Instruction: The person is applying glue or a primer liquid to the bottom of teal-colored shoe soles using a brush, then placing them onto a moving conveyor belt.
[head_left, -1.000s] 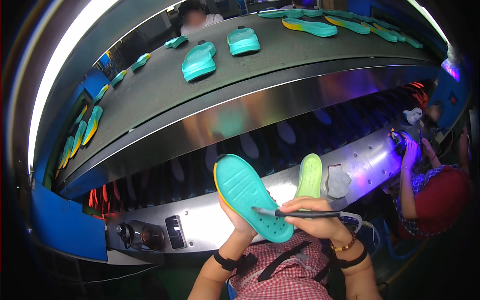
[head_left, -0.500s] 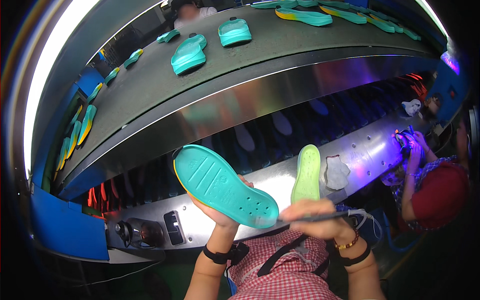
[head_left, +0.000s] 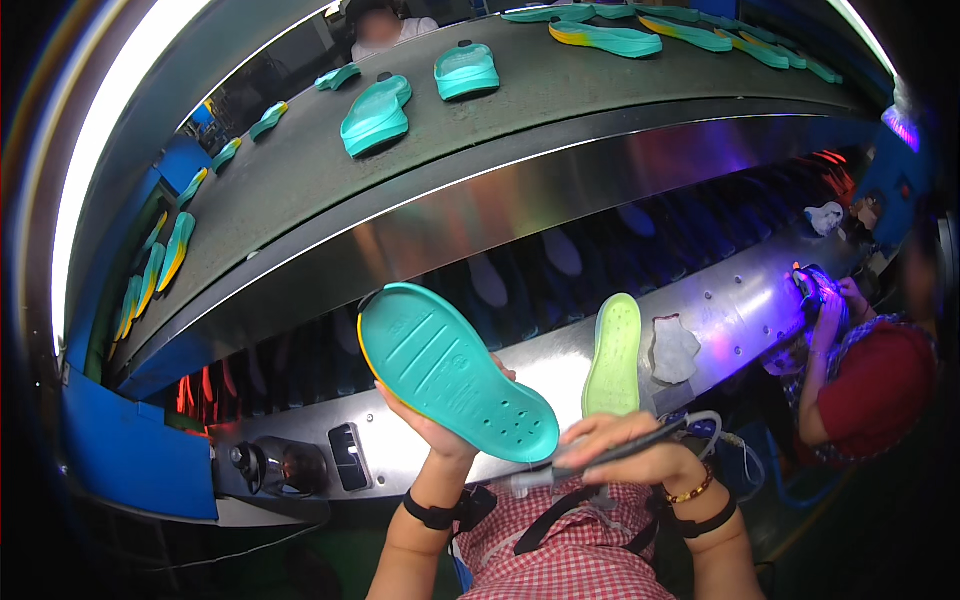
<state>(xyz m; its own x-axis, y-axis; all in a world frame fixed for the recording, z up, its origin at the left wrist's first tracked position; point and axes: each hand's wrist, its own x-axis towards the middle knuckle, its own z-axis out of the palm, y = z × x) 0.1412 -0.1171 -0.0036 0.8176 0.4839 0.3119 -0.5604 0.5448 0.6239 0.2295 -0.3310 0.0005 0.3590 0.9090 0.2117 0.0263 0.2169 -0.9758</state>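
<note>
A teal shoe sole (head_left: 450,365) with a yellow edge at the heel rests in my left hand (head_left: 438,432), whose fingers wrap round its sides. Its inner face, with grooves and small holes, is turned up. My right hand (head_left: 635,450) grips a dark-handled brush (head_left: 620,455) with a pale, translucent tip; a hose runs from the handle's rear. The tip hangs just below the sole's toe end, apart from it. On the metal bench beyond my right hand lies a light green insole (head_left: 612,358), near a white cloth (head_left: 675,350).
A conveyor belt (head_left: 300,190) carrying several teal soles (head_left: 377,115) runs above the bench (head_left: 540,365). Dark racks with more soles sit beneath it. A jug (head_left: 285,465) and a dark tray-like object (head_left: 348,455) stand at left. A co-worker in red (head_left: 870,385) works at right; another person is behind the belt.
The brush tip has left the sole's toe end and moved down toward me, with its handle tilting. The sole has shifted very slightly right and turned a little.
</note>
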